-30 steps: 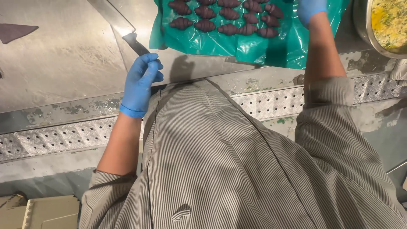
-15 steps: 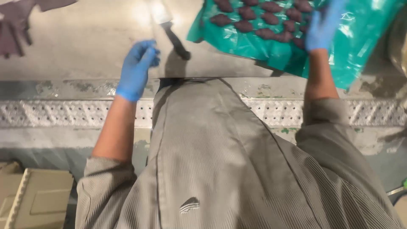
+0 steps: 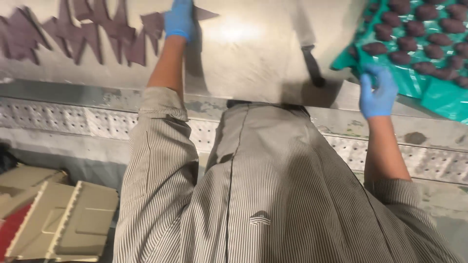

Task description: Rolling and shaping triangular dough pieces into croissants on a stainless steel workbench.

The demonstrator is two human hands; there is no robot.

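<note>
My left hand [image 3: 179, 20], in a blue glove, reaches far out to the row of flat purple dough triangles [image 3: 73, 34] at the back left. It touches one triangle [image 3: 204, 13], and its fingertips are cut off by the frame's top edge. My right hand [image 3: 379, 92], also gloved in blue, rests with loosely curled fingers at the near edge of a green sheet [image 3: 438, 97]. The sheet carries several dark purple rolled pieces [image 3: 414, 44]. Nothing shows inside that hand. A knife [image 3: 312, 65] with a dark handle lies on the steel table between my hands.
The steel table [image 3: 253, 53] has a perforated metal ledge [image 3: 58, 119] along its near edge. Beige plastic crates [image 3: 63, 219] stand on the floor at lower left. My striped coat fills the lower middle of the view.
The view swung left. My left hand left the spot near the knife and stretched out to the purple triangles. My right hand drew back from the rolled pieces to the green sheet's near edge.
</note>
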